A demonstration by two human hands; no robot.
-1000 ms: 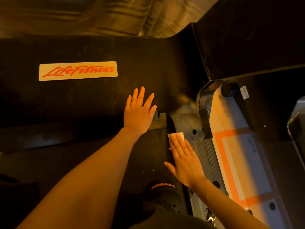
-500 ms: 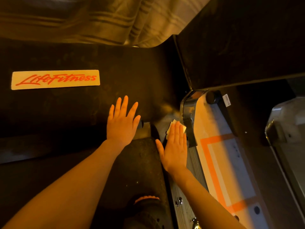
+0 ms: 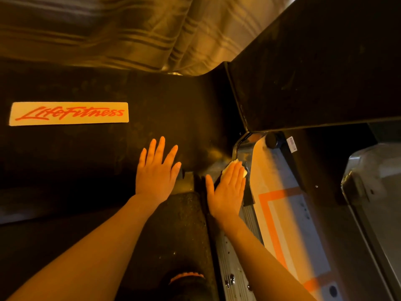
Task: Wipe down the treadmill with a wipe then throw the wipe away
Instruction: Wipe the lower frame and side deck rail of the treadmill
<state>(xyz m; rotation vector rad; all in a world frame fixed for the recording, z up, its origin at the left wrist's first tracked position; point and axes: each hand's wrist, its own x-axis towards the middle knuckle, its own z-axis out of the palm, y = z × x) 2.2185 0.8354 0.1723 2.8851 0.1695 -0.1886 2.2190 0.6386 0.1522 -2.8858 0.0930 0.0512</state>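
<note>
1. Nearest, below the wrists, one dark shoe with an orange trim rests on the rough black running belt.
2. Two bare hands show. The right hand lies flat, fingers straight and together, pressing one small pale folded wipe; only the wipe's edges peek out past the fingertips.
3. The wipe sits at the front end of the ribbed silver metal side rail, just beside a curved shiny metal bracket.
4. The left hand rests open, fingers spread, on the smooth black treadmill motor hood, holding nothing.
5. Farther left of those fingers, one cream rectangular label with red script.
6. Right of the rail, floor with orange tape lines; farthest, striped folded fabric.
</note>
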